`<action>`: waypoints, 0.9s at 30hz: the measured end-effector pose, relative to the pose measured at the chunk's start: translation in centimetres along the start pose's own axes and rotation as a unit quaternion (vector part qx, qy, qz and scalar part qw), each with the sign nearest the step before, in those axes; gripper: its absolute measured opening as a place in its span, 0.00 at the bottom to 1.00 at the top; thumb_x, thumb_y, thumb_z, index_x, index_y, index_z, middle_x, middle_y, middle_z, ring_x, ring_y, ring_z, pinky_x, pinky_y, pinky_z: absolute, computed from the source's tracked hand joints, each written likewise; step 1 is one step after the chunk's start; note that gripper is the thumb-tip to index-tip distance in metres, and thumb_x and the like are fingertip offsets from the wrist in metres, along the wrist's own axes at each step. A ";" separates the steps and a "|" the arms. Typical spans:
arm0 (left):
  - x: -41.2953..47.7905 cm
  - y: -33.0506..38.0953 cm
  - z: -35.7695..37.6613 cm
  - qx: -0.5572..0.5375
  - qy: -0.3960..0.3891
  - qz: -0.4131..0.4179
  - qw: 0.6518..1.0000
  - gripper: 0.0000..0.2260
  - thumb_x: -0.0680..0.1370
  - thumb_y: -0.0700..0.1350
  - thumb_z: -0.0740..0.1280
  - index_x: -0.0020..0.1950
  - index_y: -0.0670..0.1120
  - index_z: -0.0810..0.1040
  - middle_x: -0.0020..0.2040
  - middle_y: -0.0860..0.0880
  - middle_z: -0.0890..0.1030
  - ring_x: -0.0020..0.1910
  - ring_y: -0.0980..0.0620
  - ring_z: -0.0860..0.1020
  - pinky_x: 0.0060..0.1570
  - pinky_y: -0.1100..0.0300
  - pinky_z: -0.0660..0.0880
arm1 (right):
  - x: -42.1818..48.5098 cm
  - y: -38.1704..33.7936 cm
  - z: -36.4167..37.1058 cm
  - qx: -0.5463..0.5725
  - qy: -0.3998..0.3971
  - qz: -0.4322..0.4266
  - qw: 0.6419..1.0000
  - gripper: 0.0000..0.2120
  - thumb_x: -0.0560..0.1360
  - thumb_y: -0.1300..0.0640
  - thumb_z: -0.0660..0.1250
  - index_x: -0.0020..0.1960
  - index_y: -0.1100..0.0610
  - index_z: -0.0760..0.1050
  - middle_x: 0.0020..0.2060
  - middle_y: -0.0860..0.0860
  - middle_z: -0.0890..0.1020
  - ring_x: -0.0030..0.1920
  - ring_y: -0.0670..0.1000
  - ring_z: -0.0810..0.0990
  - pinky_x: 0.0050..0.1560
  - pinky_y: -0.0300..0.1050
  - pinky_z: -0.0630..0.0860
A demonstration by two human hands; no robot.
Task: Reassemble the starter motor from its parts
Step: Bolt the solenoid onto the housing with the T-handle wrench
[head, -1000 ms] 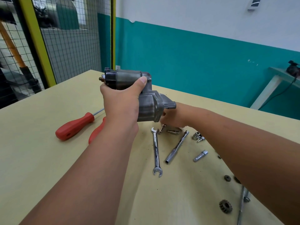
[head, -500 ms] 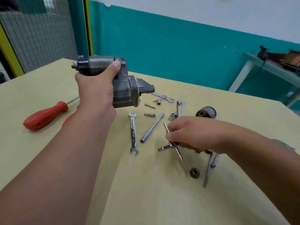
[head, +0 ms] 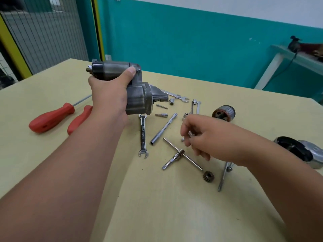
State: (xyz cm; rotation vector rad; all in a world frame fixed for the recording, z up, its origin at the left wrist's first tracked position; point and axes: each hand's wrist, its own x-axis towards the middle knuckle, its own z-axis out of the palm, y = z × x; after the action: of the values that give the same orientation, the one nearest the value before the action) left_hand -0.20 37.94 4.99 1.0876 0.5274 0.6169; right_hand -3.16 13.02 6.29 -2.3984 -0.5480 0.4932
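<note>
My left hand (head: 109,95) grips the grey starter motor body (head: 138,100) and holds it above the yellow table (head: 157,198), its nose pointing right. My right hand (head: 209,142) hovers over the tools and pinches a small silver socket bit (head: 190,134) between its fingertips. A T-handle driver (head: 181,154) lies on the table just left of that hand. A small dark pinion gear (head: 208,175) sits beyond its lower end. The armature (head: 223,113) stands at the back right.
Two red-handled screwdrivers (head: 50,117) lie at the left. A combination wrench (head: 143,135), an extension bar (head: 164,128), further wrenches (head: 181,98) and small bits are scattered in the middle. A black and silver housing part (head: 300,151) sits at the right edge.
My right hand has let go of the T-handle driver, which now lies on the table, and has lifted a small silver bit. The left hand keeps holding the motor body.
</note>
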 end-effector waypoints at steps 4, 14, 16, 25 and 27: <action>-0.1 -0.4 0.2 0.018 -0.009 0.009 1.000 0.34 0.67 0.49 0.87 0.66 0.54 0.72 0.58 0.54 0.85 0.43 0.55 0.89 0.42 0.45 0.87 | -1.2 -1.0 1.1 0.023 -0.019 -0.063 0.998 0.17 0.83 0.65 0.62 0.49 0.44 0.79 0.46 0.40 0.86 0.41 0.44 0.88 0.40 0.43 0.85; -0.7 -0.6 0.4 0.012 -0.028 0.021 0.999 0.33 0.68 0.48 0.86 0.66 0.53 0.72 0.58 0.53 0.85 0.43 0.55 0.89 0.39 0.47 0.87 | -2.1 -1.9 2.8 -0.014 -0.017 -0.157 0.987 0.08 0.76 0.52 0.76 0.46 0.42 0.77 0.46 0.29 0.81 0.43 0.36 0.82 0.43 0.34 0.78; -0.8 -0.6 0.4 0.007 -0.033 0.023 0.999 0.32 0.68 0.47 0.86 0.66 0.52 0.72 0.58 0.52 0.85 0.44 0.54 0.89 0.39 0.46 0.87 | -2.2 -2.2 3.5 -0.053 0.001 -0.190 0.980 0.10 0.73 0.48 0.77 0.44 0.40 0.76 0.45 0.31 0.78 0.43 0.37 0.77 0.42 0.31 0.72; -1.2 -0.7 0.5 0.011 -0.041 0.030 0.999 0.32 0.70 0.46 0.85 0.66 0.52 0.71 0.58 0.51 0.85 0.43 0.54 0.89 0.39 0.48 0.87 | -1.7 -2.0 5.4 -0.107 0.003 -0.184 0.977 0.09 0.77 0.51 0.74 0.46 0.41 0.75 0.38 0.39 0.78 0.44 0.35 0.76 0.44 0.31 0.72; -1.2 -0.6 0.5 0.016 -0.040 0.026 0.999 0.32 0.70 0.46 0.85 0.67 0.52 0.71 0.58 0.51 0.84 0.43 0.54 0.89 0.39 0.48 0.87 | -1.7 -1.9 5.7 -0.132 -0.001 -0.184 0.974 0.08 0.78 0.50 0.72 0.46 0.40 0.74 0.39 0.38 0.78 0.47 0.35 0.75 0.43 0.33 0.73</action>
State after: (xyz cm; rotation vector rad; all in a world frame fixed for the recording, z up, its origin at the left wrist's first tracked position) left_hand -0.59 36.58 4.72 1.1541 0.4424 0.6103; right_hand -7.71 16.29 3.67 -2.4591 -1.0910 0.2719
